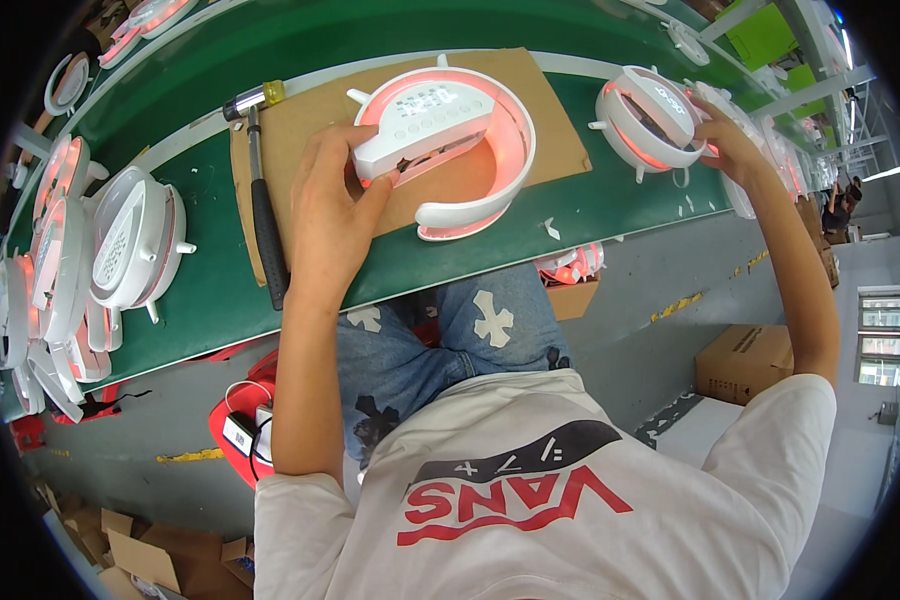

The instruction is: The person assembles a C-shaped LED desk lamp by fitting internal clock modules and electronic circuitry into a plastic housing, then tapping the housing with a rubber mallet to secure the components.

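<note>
A white C-shaped clock lamp (515, 150) glows pinkish red on the cardboard sheet in front of me, with a lit display and a row of round buttons on its flat housing. My left hand (332, 195) grips the left end of that housing, thumb below and fingers above. Some dark parts show along the housing's open lower side. To the right, a second round clock lamp (652, 118) with small legs, also glowing red, sits at the bench edge. My right hand (732, 148) is closed on its right rim; part of the fingers is hidden.
A hammer (266, 225) with a black handle lies along the left edge of the cardboard sheet (560, 140). More lamps (135, 240) are piled at the left of the green bench (210, 280). Cartons (745, 362) stand on the floor.
</note>
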Available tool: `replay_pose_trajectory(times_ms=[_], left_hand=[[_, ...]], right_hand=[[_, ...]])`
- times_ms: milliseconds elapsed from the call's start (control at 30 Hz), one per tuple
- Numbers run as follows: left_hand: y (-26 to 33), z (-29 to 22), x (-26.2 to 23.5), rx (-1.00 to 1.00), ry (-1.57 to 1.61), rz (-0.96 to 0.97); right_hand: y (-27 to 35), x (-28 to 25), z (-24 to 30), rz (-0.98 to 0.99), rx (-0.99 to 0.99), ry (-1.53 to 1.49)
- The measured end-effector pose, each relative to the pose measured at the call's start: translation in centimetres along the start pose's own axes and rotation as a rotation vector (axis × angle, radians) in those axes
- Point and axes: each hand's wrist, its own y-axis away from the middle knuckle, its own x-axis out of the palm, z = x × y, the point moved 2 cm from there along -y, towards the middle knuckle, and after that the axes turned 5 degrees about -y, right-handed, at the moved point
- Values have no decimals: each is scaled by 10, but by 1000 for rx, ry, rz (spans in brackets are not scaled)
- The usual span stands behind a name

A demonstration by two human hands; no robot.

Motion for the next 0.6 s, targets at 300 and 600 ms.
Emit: replay_pose_trajectory(times_ms=[300,600], left_hand=[[-1,-2,1,51,69,-31],[-7,1,2,70,143,-71]], right_hand=[[-9,2,-35,-30,51,-480],[-12,-2,-50,-363,-344,-421]])
